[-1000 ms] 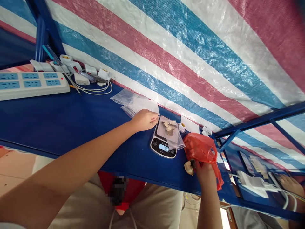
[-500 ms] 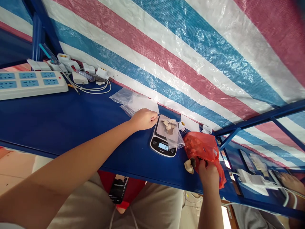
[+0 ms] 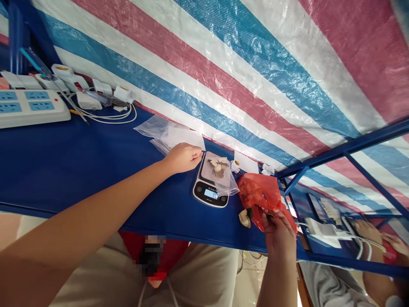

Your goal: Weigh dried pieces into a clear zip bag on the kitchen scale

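Note:
A kitchen scale (image 3: 211, 194) with a lit display stands on the blue table. On its plate lies a clear plastic bag (image 3: 220, 168) with several pale, dried-looking pieces. My left hand (image 3: 185, 157) is curled closed just left of the scale, beside a white sheet and clear bags; what its fingers hold, if anything, is hidden. To the right of the scale sits an open red plastic bag (image 3: 260, 189). At its mouth my right hand (image 3: 277, 224) has its fingers bent around a small dark piece, only partly visible. A pale piece (image 3: 244, 217) rests on the table by the bag.
At the left lie a power strip (image 3: 28, 106), white plugs and coiled cables (image 3: 111, 117). A striped sheet (image 3: 204, 76) hangs behind the table. Beyond a blue frame at the right are a white charger (image 3: 326, 230) and another person's hands (image 3: 367, 232).
My right hand has drawn back a little from inside the red bag, and its fingers now show. The view has shifted right; my left hand keeps its place beside the scale.

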`<state>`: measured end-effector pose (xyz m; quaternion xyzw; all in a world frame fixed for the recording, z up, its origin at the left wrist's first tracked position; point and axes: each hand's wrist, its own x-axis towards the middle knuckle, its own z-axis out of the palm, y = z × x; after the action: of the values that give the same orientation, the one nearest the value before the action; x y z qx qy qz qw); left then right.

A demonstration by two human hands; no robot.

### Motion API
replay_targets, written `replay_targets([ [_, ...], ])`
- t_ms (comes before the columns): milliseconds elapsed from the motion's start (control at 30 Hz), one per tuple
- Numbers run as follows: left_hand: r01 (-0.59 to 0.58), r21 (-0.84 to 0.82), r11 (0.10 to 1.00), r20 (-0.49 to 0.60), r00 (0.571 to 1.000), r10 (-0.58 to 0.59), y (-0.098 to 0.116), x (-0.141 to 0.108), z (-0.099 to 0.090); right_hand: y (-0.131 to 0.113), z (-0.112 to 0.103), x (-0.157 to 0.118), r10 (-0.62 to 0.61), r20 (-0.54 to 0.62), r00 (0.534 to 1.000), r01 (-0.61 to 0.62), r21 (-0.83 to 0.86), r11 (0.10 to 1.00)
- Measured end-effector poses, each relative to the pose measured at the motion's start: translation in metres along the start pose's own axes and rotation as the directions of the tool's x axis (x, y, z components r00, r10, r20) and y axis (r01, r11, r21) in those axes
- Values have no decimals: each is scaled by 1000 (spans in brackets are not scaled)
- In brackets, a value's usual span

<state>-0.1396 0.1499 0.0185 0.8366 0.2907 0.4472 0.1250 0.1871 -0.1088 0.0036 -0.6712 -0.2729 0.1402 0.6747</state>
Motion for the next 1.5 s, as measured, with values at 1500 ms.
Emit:
replay_targets([
  [1500, 25, 25, 999, 39, 999, -26, -4, 2, -3, -118, 153, -66, 90, 504, 859, -164, 104, 981],
])
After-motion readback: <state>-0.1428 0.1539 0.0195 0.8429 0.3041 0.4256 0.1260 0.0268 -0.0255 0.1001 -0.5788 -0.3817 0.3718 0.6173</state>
